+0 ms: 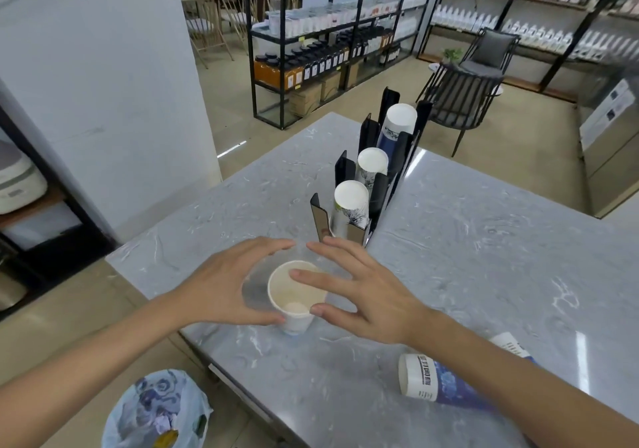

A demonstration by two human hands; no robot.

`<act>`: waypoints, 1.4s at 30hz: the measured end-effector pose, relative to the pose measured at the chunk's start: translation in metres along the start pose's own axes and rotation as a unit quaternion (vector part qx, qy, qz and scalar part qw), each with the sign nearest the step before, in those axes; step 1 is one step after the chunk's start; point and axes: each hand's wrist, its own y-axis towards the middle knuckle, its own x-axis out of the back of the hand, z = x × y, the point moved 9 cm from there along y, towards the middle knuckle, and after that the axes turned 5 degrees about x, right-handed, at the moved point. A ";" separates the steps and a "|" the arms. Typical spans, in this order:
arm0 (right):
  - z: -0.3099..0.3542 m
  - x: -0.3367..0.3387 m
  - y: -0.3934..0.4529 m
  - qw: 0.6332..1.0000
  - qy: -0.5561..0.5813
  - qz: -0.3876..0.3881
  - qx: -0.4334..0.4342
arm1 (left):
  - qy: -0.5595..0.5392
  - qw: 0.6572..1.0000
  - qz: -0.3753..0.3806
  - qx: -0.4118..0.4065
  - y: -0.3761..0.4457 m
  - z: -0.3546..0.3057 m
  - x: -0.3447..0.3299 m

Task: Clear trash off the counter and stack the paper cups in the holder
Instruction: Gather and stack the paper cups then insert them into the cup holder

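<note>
A white paper cup (296, 295) stands upright and empty on the grey marble counter (484, 240). My left hand (224, 285) arches around its left side with fingers spread and fairly straight, thumb tip at the cup's lower wall. My right hand (366, 295) reaches from the right, index finger lying across the rim, thumb tip against the cup's side. Neither hand curls round the cup. Just behind stands the black cup holder (368, 133) with three slots, each holding upside-down cups: near stack (351, 197), middle stack (372, 161), far stack (401, 117).
A blue-and-white cup (420, 376) lies on its side on the counter under my right forearm, another white one (510, 342) behind it. A bin lined with a plastic bag (155, 409) holding trash stands on the floor at lower left. Shelves and chairs fill the background.
</note>
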 end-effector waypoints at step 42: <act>-0.054 0.048 -0.412 0.791 0.004 0.008 -0.612 | 0.076 0.954 0.280 -0.080 0.084 -0.210 -0.258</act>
